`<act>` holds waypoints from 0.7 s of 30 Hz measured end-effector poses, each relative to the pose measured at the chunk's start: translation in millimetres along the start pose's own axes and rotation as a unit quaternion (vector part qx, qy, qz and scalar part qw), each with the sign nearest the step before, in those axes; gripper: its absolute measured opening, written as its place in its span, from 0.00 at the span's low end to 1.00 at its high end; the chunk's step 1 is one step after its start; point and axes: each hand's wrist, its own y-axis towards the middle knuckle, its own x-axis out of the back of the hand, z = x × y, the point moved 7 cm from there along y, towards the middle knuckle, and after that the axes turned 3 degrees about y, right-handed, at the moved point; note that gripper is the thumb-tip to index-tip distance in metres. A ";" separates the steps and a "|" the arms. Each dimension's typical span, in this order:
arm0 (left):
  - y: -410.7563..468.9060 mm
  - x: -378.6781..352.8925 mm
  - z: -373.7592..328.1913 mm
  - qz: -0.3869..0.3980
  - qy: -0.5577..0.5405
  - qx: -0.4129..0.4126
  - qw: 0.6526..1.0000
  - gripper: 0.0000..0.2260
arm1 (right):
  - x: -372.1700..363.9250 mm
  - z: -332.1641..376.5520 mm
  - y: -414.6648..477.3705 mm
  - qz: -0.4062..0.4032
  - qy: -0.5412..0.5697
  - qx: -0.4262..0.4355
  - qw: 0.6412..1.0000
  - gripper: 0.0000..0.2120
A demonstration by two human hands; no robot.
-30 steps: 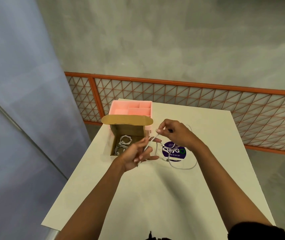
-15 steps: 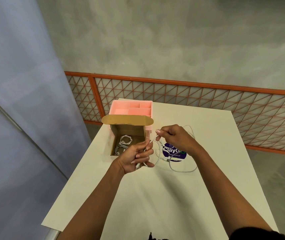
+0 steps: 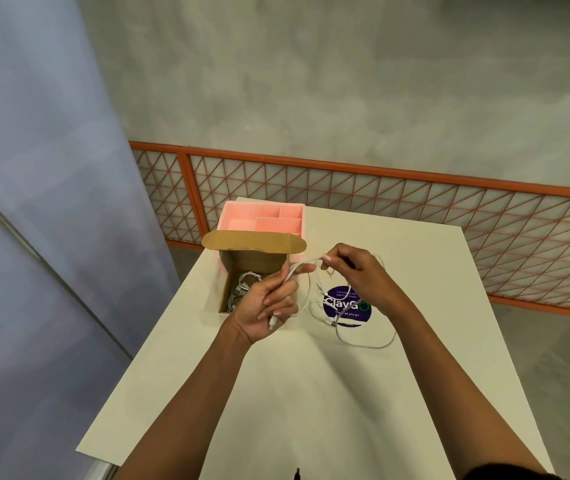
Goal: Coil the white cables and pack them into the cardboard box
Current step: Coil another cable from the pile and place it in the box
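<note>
A white cable [image 3: 363,342] lies partly looped on the table and rises to both hands. My left hand [image 3: 266,303] holds one end of it in its curled fingers, the plug showing below the palm. My right hand [image 3: 356,271] pinches the cable a short way along, just right of the left fingertips. The open cardboard box [image 3: 233,258] stands left of my hands with its flap up. Coiled white cables [image 3: 242,289] lie inside it, partly hidden behind my left hand.
A pink compartment tray [image 3: 263,218] stands right behind the box. A round purple sticker [image 3: 346,306] sits on the white table [image 3: 311,393] under the cable. An orange mesh railing [image 3: 415,199] runs behind the table; its left edge drops off beside the box.
My right hand has lifted the cable a little and moved towards my left fingertips. The loose loop on the table has shifted slightly.
</note>
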 end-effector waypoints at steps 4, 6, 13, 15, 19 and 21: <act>-4.2 3.7 -16.1 -0.041 -0.007 -0.043 0.998 0.21 | -16.2 -26.6 -9.1 0.011 0.012 -0.036 0.999 0.11; -5.4 6.3 -22.9 -0.056 0.011 -0.060 0.997 0.21 | -36.4 -37.0 -14.6 0.056 -0.008 -0.065 0.996 0.12; -4.8 19.6 -30.9 -0.159 0.094 -0.098 0.978 0.18 | -80.7 -24.8 -30.0 0.213 -0.097 -0.090 0.968 0.13; -5.2 22.4 -31.5 -0.167 0.094 -0.098 0.977 0.18 | -87.9 -18.2 -34.1 0.246 -0.112 -0.089 0.959 0.13; -5.5 24.4 -29.9 -0.169 0.096 -0.098 0.976 0.18 | -96.5 -10.3 -37.8 0.276 -0.128 -0.093 0.948 0.13; -4.9 25.9 -29.2 -0.180 0.107 -0.099 0.973 0.19 | -97.7 -8.5 -37.6 0.282 -0.144 -0.097 0.944 0.13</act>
